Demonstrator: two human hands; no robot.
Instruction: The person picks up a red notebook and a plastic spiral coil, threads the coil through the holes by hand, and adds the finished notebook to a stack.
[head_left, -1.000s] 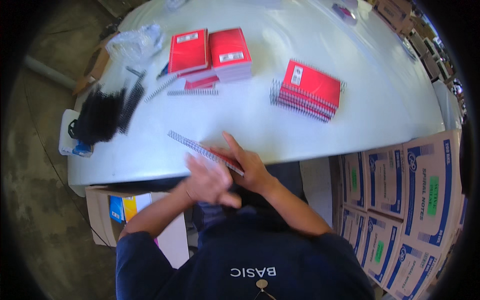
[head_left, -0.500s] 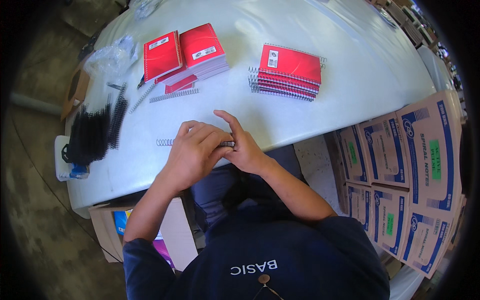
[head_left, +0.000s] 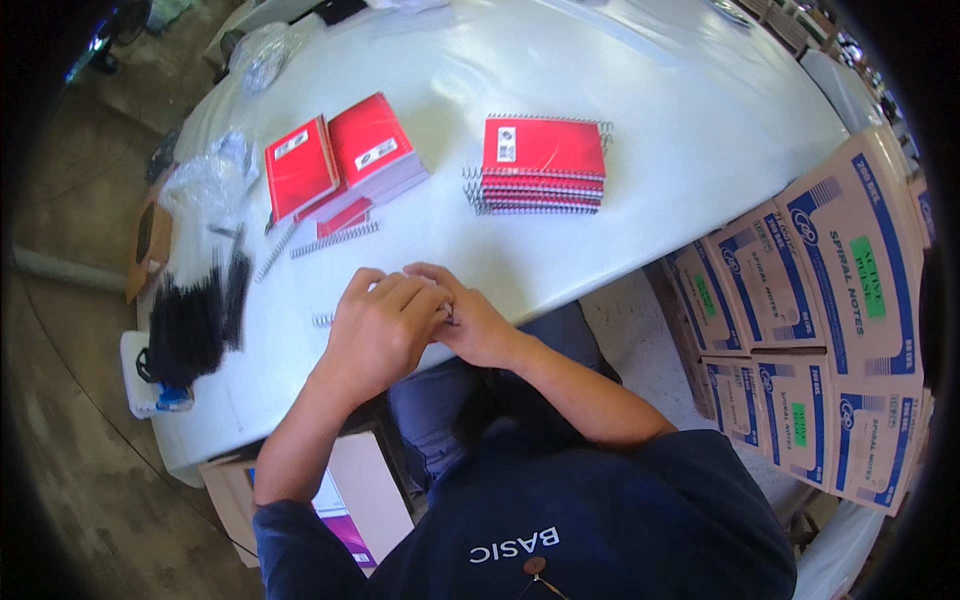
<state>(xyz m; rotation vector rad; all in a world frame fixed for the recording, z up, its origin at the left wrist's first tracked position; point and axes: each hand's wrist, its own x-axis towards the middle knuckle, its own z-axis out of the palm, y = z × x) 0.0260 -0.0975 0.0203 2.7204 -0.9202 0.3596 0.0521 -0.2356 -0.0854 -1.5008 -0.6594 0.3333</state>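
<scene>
Table (head_left: 640, 90), white and round, stands beside stacked cardboard boxes (head_left: 820, 300) on concrete floor (head_left: 70, 450).

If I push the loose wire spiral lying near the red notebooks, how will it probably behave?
The wire spiral looks thin and open, so probably very light. Being long and round, it may roll on the smooth white table. It could flex if lifted by one end.

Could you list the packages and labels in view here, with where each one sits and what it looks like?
Cardboard cartons: stacked right of the table, brown with blue print and a green patch.
Stack of notebooks: table centre, red covers, wire spines, white rectangular label on top.
Red covers: table left, two piles, each with a white label.
Open box: under the table edge, brown, purple and white contents.
</scene>
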